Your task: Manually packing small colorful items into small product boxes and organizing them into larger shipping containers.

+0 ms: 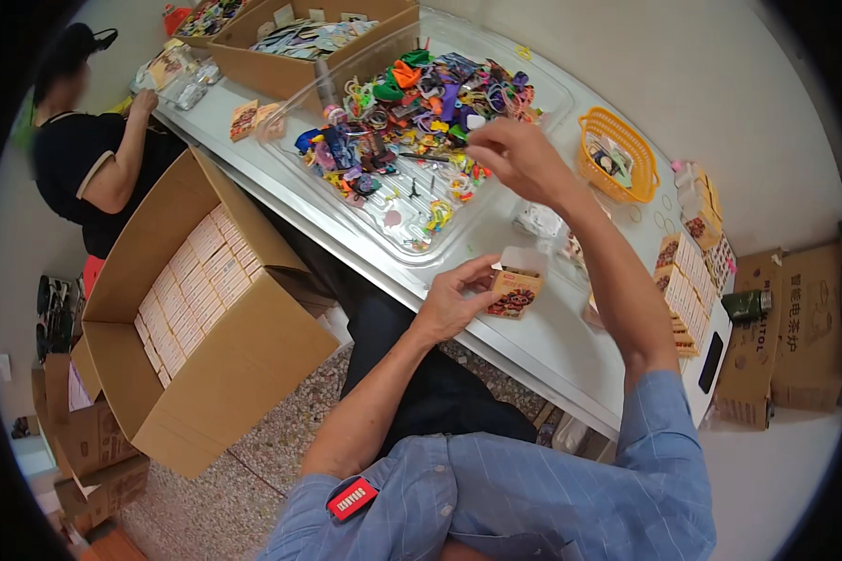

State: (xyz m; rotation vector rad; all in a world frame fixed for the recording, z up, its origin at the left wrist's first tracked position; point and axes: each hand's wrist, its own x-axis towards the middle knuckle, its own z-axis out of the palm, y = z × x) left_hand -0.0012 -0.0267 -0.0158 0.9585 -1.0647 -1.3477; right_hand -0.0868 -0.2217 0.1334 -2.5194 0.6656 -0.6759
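In my left hand is a small orange-yellow cardboard box with a printed picture, held upright over the table's near edge. Its white top flap stands up. My right hand hovers over the right side of a large clear plastic tray, thumb and fingers pinched together. A small white piece shows at its fingertips, but I cannot tell whether they grip it. Inside the tray lies a heap of small colourful trinkets, with a few scattered toward its near end.
An orange plastic basket and rows of finished-looking small boxes stand on the right. A large carton packed with small boxes is at the left. Another carton sits behind the tray. A co-worker is at far left.
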